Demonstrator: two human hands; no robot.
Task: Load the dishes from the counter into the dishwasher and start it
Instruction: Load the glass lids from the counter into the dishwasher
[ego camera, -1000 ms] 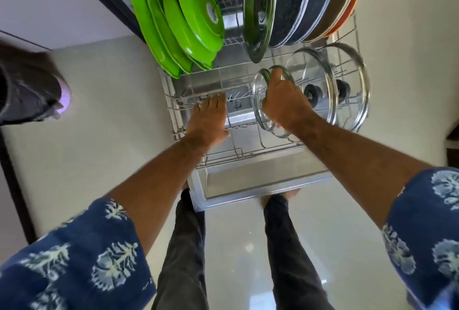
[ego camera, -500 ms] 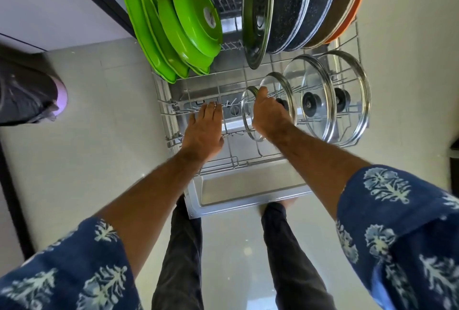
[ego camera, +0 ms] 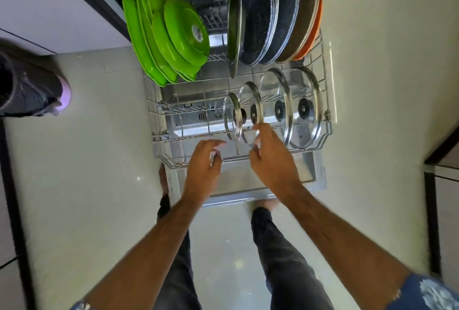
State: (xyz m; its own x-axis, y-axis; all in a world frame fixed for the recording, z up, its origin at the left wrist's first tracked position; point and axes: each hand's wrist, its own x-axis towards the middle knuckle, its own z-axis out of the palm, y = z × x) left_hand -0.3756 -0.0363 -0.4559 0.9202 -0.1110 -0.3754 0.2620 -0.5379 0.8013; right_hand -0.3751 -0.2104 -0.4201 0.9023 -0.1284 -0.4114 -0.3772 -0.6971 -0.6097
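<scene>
My left hand (ego camera: 202,163) hovers loosely curled, its grip empty, over the dishwasher rack (ego camera: 159,135); my right hand (ego camera: 272,158) likewise, just beside four upright glass lids (ego camera: 250,101); no writing legible.

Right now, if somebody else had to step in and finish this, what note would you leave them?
Left hand: loosely curled over the front rail of the rack, holding nothing.
Right hand: fingers at the lower rim of a glass lid; whether it grips is unclear.
In the pulled-out rack: four glass lids upright in front, green plates and dark pans behind.
Done: these dishes are loaded.
Left: slide the rack in, shut the door, start the wash. The counter is out of view, so check it.
</scene>
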